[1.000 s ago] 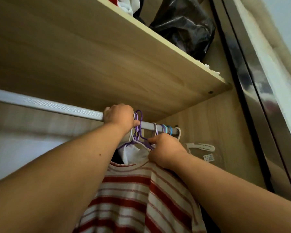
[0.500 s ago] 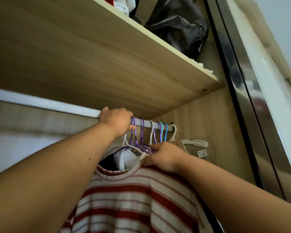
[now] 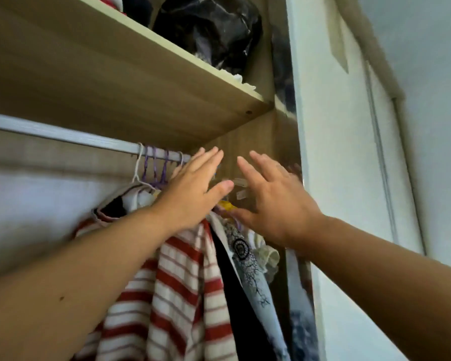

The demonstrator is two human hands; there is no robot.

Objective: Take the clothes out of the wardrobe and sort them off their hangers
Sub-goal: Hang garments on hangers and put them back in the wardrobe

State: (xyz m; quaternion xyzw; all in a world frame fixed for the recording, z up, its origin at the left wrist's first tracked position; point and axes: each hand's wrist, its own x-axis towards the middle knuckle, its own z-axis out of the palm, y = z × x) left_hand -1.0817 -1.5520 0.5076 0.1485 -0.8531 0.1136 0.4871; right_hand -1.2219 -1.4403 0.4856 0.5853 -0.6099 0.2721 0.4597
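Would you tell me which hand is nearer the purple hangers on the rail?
Left. The left hand sits just right of the purple hangers; the right hand is farther right, beyond it.

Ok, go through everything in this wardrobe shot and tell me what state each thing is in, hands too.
left hand: open, fingers straight, holding nothing.
right hand: open, fingers spread, holding nothing.
rail: bare left of the hangers.
purple hangers: hooked on the rail.
striped shirt: hanging below the rail, not taken down.
black garment: hanging right of the striped shirt.
black bag: crumpled, sitting on the shelf.
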